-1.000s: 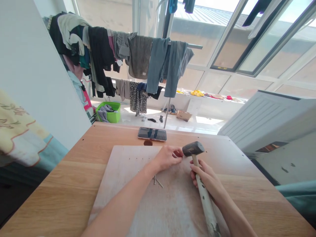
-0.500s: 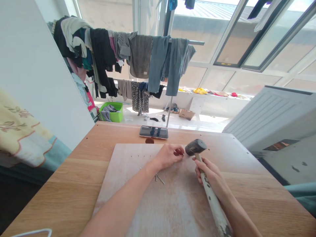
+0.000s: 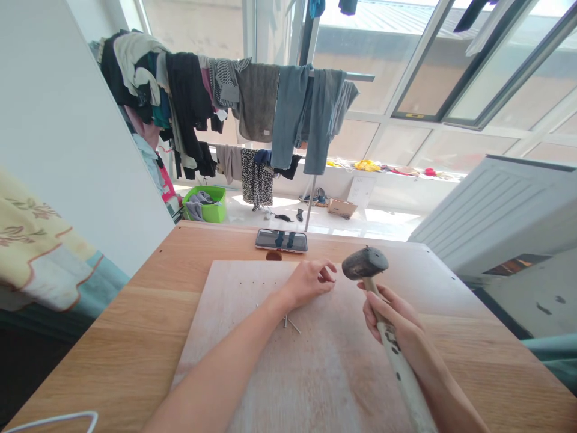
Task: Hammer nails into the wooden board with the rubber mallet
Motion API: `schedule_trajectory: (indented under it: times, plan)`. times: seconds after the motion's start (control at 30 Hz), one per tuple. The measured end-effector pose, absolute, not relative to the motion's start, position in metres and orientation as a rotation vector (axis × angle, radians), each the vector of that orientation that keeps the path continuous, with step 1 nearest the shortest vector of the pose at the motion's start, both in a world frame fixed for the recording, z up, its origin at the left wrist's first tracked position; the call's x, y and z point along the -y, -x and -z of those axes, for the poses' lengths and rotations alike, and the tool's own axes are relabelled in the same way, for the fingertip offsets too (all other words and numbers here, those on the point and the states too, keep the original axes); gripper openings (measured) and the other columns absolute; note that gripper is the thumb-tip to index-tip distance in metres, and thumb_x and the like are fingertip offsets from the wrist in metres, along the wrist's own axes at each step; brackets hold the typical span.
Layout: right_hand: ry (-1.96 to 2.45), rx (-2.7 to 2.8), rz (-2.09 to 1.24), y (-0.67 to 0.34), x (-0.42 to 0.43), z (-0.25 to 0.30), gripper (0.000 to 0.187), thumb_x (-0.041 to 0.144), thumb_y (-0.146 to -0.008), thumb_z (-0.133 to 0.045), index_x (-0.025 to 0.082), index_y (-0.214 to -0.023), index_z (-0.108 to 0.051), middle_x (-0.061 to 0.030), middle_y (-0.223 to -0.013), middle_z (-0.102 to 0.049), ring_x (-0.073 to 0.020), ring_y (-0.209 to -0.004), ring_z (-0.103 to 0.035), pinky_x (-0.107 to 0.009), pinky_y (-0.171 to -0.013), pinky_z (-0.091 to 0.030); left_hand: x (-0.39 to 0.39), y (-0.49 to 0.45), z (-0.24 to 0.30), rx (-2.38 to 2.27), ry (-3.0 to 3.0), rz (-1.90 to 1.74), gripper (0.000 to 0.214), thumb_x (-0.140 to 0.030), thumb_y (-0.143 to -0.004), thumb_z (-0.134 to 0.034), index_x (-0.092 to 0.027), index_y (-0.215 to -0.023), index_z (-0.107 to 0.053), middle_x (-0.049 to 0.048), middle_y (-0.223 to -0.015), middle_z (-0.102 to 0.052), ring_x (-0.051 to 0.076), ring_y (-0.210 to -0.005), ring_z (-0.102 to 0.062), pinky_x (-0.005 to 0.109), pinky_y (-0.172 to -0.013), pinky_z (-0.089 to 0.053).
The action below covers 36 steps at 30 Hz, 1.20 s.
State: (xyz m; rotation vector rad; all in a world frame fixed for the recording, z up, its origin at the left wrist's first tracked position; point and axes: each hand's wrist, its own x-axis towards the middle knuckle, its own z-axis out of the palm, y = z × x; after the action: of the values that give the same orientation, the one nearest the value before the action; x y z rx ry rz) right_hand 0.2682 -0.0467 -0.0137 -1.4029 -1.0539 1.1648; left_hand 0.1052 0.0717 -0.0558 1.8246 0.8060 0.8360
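My right hand point(image 3: 394, 316) is wrapped around the pale, worn handle of a mallet point(image 3: 365, 263). Its dark head is raised over the board, to the right of my left hand point(image 3: 311, 282). That hand rests low on the far part of a pale wooden board point(image 3: 311, 373), thumb and forefinger pinched on a nail point(image 3: 335, 282), of which only a tiny tip shows. Several loose nails point(image 3: 294, 325) lie on the board beside my left forearm, partly hidden by it. A row of small dark dots point(image 3: 253, 282) runs along the board left of that hand.
The board lies on a wooden table point(image 3: 135, 337). A phone point(image 3: 281, 240) sits beyond it, near a dark round hole point(image 3: 273, 256). A white cable point(image 3: 67, 416) curves at the lower left. Behind the table are a laundry rack point(image 3: 351, 76) and a green basket point(image 3: 215, 210).
My right hand and the mallet have moved right and toward me, so the mallet's head is farther from my left hand. The left hand stays in place, its upper fingers slightly lifted.
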Motion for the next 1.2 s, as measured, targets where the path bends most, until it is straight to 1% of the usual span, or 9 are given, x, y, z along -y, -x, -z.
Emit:
schedule_trajectory:
  times: [0.13, 0.27, 0.4, 0.57, 0.67, 0.87, 1.2]
  plan:
    - [1.409, 1.099, -1.166, -0.2644, 0.0502, 0.0108, 0.050, 0.054, -0.086, -0.063, 0.017, -0.119, -0.057, 0.0058, -0.057, -0.049, -0.0105, -0.043, -0.043, -0.023, -0.040, -0.031, -0.0711, -0.1052, 0.0552, -0.799, -1.826, -0.839, 0.029, -0.008, -0.071, -0.068, -0.018, -0.097, -0.070, -0.0010, -0.076, -0.073, 0.011, -0.069, -0.065, 0.023, -0.076, -0.053]
    - [1.409, 1.141, -1.128, -0.2618, 0.0518, 0.0120, 0.055, 0.056, -0.086, -0.061, 0.016, -0.123, -0.056, 0.0059, -0.057, -0.049, -0.0111, -0.044, -0.043, -0.024, -0.041, -0.033, -0.0713, -0.1050, 0.0552, -0.795, -1.840, -0.865, 0.029, -0.010, -0.072, -0.068, -0.017, -0.100, -0.070, -0.0014, -0.074, -0.072, 0.011, -0.068, -0.065, 0.023, -0.074, -0.053]
    - [1.524, 1.292, -1.098, -0.2629, 0.0511, 0.0153, 0.052, 0.059, -0.087, -0.058, 0.017, -0.118, -0.059, 0.0058, -0.056, -0.051, -0.0120, -0.044, -0.046, -0.025, -0.044, -0.036, -0.0732, -0.1050, 0.0565, -0.797, -1.873, -0.861, 0.034, -0.007, -0.070, -0.069, -0.017, -0.103, -0.069, -0.0010, -0.074, -0.072, 0.012, -0.067, -0.065, 0.021, -0.070, -0.052]
    - [1.527, 1.312, -1.053, -0.2622, 0.0505, 0.0168, 0.055, 0.060, -0.088, -0.056, 0.017, -0.121, -0.059, 0.0060, -0.057, -0.050, -0.0126, -0.045, -0.046, -0.026, -0.046, -0.037, -0.0742, -0.1048, 0.0571, -0.801, -1.881, -0.852, 0.036, -0.011, -0.071, -0.070, -0.017, -0.106, -0.068, -0.0009, -0.075, -0.071, 0.012, -0.068, -0.065, 0.022, -0.069, -0.052]
    - [1.543, 1.316, -1.071, -0.2615, 0.0505, 0.0161, 0.055, 0.061, -0.087, -0.056, 0.017, -0.120, -0.060, 0.0058, -0.056, -0.050, -0.0130, -0.045, -0.046, -0.026, -0.045, -0.036, -0.0740, -0.1047, 0.0570, -0.805, -1.887, -0.844, 0.037, -0.009, -0.070, -0.069, -0.017, -0.106, -0.068, -0.0009, -0.075, -0.072, 0.013, -0.069, -0.065, 0.022, -0.069, -0.052]
    - [1.528, 1.300, -1.015, -0.2641, 0.0505, 0.0149, 0.053, 0.059, -0.088, -0.056, 0.016, -0.120, -0.059, 0.0056, -0.057, -0.050, -0.0118, -0.045, -0.046, -0.025, -0.045, -0.037, -0.0731, -0.1049, 0.0569, -0.797, -1.845, -0.851, 0.035, -0.010, -0.071, -0.069, -0.017, -0.106, -0.069, -0.0008, -0.074, -0.072, 0.012, -0.067, -0.065, 0.022, -0.071, -0.052]
    - [1.558, 1.319, -1.024, -0.2618, 0.0506, 0.0154, 0.051, 0.058, -0.087, -0.058, 0.015, -0.116, -0.061, 0.0058, -0.055, -0.050, -0.0119, -0.044, -0.046, -0.025, -0.044, -0.037, -0.0734, -0.1042, 0.0557, -0.796, -1.868, -0.841, 0.035, -0.011, -0.072, -0.069, -0.015, -0.107, -0.068, 0.0014, -0.076, -0.073, 0.014, -0.069, -0.066, 0.022, -0.069, -0.052]
